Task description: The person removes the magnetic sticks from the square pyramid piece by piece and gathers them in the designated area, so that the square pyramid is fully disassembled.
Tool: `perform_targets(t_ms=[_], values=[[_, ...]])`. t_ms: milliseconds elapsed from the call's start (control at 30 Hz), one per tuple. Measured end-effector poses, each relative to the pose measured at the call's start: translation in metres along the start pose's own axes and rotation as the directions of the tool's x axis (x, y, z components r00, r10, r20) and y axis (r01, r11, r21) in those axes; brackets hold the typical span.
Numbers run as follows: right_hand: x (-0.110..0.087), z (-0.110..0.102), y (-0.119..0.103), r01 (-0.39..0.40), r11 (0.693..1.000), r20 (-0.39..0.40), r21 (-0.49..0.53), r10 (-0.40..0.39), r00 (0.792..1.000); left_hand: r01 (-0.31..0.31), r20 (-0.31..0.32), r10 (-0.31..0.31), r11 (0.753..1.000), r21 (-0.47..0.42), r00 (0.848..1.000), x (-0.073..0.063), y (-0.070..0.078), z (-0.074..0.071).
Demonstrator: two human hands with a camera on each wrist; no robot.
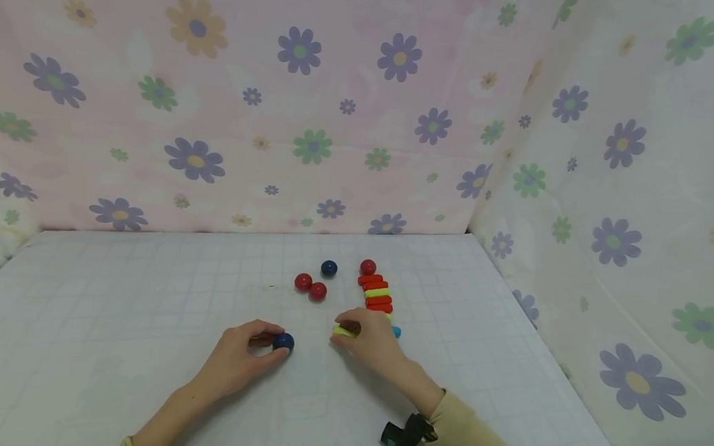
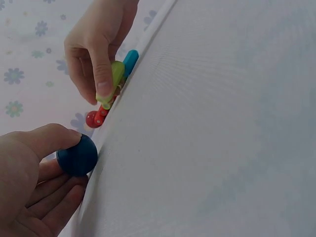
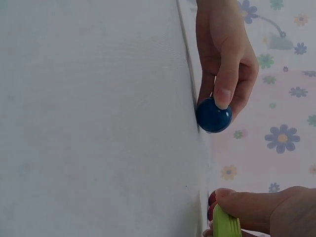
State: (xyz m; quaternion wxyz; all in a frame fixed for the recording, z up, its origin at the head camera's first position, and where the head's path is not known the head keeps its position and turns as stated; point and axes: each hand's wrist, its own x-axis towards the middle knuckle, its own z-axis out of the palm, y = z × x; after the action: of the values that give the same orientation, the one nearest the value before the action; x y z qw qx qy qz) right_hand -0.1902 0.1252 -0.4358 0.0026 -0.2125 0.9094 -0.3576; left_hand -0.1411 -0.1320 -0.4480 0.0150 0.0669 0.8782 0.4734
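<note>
My left hand (image 1: pixel 237 358) pinches a dark blue ball (image 1: pixel 284 342) between thumb and fingers, low at the white tabletop. In the left wrist view the glossy blue ball (image 2: pixel 77 156) sits at the fingertips. To the right, my right hand (image 1: pixel 375 342) pinches a small yellow-green plastic piece (image 1: pixel 343 331), which shows ridges in the right wrist view (image 3: pixel 226 223). Just beyond that hand runs a row of similar short pieces, red (image 1: pixel 379 299), yellow (image 1: pixel 377 293) and blue (image 1: pixel 396 331), partly hidden by the hand. A red ball (image 1: pixel 368 267) lies at the row's far end.
Two red balls (image 1: pixel 303 282) lie side by side beyond the hands, with another dark blue ball (image 1: pixel 329 268) behind them. Flowered cloth (image 1: pixel 239 125) hangs along the table's back and right side. A black strap device (image 1: pixel 406 434) is on the right wrist.
</note>
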Motion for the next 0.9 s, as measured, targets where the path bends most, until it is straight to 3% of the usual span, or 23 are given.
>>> perform_targets(t_ms=[467,900], values=[[-0.002,0.009,0.006,0.063,0.998,-0.090,0.002,-0.062,0.994,0.017,0.007,-0.017,1.000,-0.020,1.000,0.001,-0.003,0.001],[-0.002,0.015,0.013,0.075,0.994,-0.052,0.079,-0.071,0.996,0.032,0.004,-0.032,0.999,-0.023,0.999,0.000,-0.001,0.001]])
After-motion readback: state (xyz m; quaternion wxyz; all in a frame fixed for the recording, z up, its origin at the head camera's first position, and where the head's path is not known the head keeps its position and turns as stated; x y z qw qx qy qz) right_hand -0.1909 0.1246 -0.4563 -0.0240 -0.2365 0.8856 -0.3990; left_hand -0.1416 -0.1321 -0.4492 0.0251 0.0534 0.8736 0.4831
